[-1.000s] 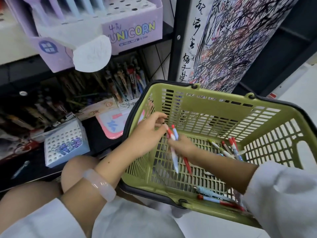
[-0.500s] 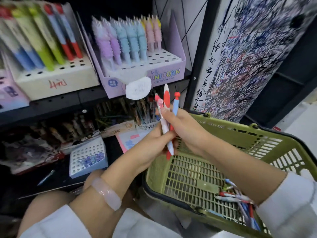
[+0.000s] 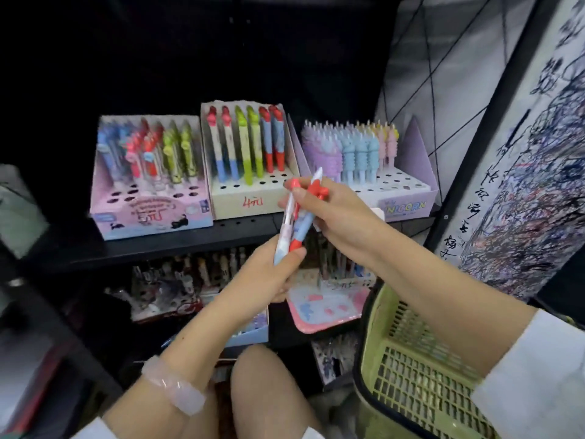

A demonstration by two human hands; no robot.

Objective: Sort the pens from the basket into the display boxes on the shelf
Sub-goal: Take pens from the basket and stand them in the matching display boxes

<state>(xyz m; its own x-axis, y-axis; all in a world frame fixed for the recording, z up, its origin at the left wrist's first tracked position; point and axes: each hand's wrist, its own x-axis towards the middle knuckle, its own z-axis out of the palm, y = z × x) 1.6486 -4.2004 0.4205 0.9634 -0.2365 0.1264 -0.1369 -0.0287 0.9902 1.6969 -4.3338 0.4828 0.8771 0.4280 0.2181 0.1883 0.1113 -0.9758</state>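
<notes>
You're between pick and place: your left hand [image 3: 269, 277] and right hand [image 3: 329, 213] both pinch the pens [image 3: 296, 223] before the middle display box [image 3: 247, 201] (red-and-blue row), so next seat one in an open hole.

Stationery shop, priced pen display boxes [image 3: 247, 160] on shelf [image 3: 158, 245], shopping basket [image 3: 411, 369]

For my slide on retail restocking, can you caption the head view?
Both hands, left hand and right hand, hold a bunch of pens before three display boxes; green basket at right.
</notes>
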